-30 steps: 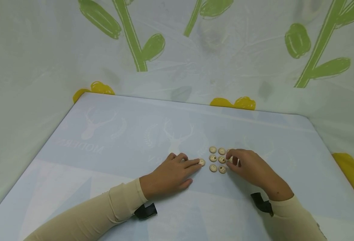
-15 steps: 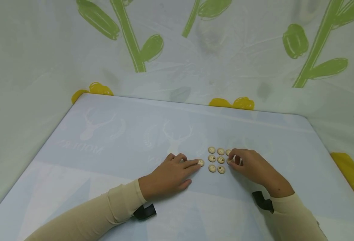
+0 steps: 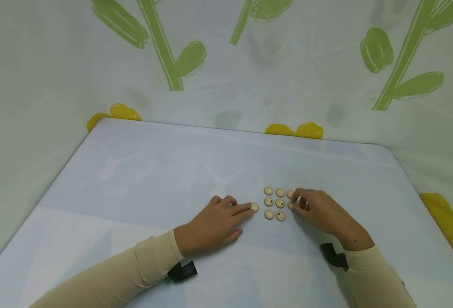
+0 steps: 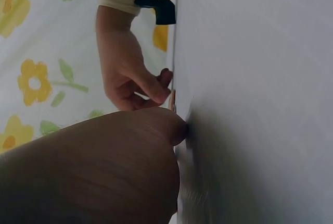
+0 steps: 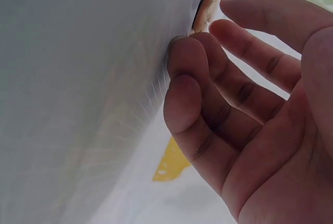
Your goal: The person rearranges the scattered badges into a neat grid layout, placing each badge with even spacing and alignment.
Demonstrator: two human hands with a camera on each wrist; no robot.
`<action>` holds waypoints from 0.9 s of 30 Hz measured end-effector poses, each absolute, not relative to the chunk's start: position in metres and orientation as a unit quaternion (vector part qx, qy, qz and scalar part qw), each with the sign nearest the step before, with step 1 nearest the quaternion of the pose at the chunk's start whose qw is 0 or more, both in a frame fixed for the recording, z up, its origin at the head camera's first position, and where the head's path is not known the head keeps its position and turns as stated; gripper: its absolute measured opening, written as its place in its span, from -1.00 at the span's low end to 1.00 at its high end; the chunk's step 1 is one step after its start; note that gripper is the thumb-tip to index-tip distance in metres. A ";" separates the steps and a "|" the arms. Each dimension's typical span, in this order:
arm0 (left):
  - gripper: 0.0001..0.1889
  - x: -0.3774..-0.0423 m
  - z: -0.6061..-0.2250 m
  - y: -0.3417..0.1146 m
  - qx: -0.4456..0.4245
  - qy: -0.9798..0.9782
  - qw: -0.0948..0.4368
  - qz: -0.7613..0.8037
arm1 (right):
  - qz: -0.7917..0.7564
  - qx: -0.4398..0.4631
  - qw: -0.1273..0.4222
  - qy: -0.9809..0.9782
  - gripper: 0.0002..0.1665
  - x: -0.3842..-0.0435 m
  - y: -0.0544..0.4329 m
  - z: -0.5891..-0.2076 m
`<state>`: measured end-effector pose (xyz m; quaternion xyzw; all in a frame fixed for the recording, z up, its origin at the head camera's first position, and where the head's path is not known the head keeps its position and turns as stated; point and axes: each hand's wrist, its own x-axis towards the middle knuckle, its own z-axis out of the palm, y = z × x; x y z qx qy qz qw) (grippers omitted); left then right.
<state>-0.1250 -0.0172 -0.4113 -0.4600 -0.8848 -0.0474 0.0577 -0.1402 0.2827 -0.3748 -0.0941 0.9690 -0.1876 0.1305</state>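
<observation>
Round, pale wooden buttons [image 3: 280, 193] with small dark marks lie in rows on the table. My left hand [image 3: 213, 224] rests at their left, its index fingertip touching a single button [image 3: 254, 207] apart from the rows. At the right end of the middle row, my right hand [image 3: 320, 214] pinches a button [image 3: 290, 205] between thumb and fingertips, low at the table surface. The right wrist view shows the fingers [image 5: 187, 109] bent, with a button [image 5: 206, 9] beyond the thumb tip. In the left wrist view, the left hand [image 4: 119, 161] hides most of the buttons.
The table [image 3: 153, 171] wears a pale blue and white cover with faint deer-head prints. Behind it hangs a white curtain [image 3: 219, 77] with green leaves and yellow flowers. A black strap piece [image 3: 334, 256] shows at the right wrist, another [image 3: 182, 271] at the left.
My right hand has shifted slightly, uncovering more of the button at the top right of the rows. The left hand keeps its place on the single button. The head view has drifted a little.
</observation>
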 end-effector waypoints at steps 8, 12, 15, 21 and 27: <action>-0.45 -0.125 -0.408 -0.018 -0.466 -0.881 0.065 -0.051 | -0.184 -0.089 0.137 0.969 -0.83 -0.142 0.283 -0.373; -0.49 -0.125 -0.407 -0.018 -0.471 -0.876 0.080 -0.062 | -0.185 -0.087 0.144 0.968 -0.83 -0.141 0.282 -0.374; -0.53 -0.124 -0.405 -0.017 -0.469 -0.877 0.087 -0.066 | -0.187 -0.087 0.147 0.967 -0.82 -0.141 0.282 -0.374; -0.61 -0.123 -0.401 -0.015 -0.459 -0.878 0.097 -0.095 | -0.185 -0.080 0.148 0.968 -0.81 -0.139 0.281 -0.374; -0.63 -0.123 -0.396 -0.008 -0.427 -0.896 0.084 -0.092 | -0.190 -0.080 0.148 0.967 -0.82 -0.138 0.282 -0.373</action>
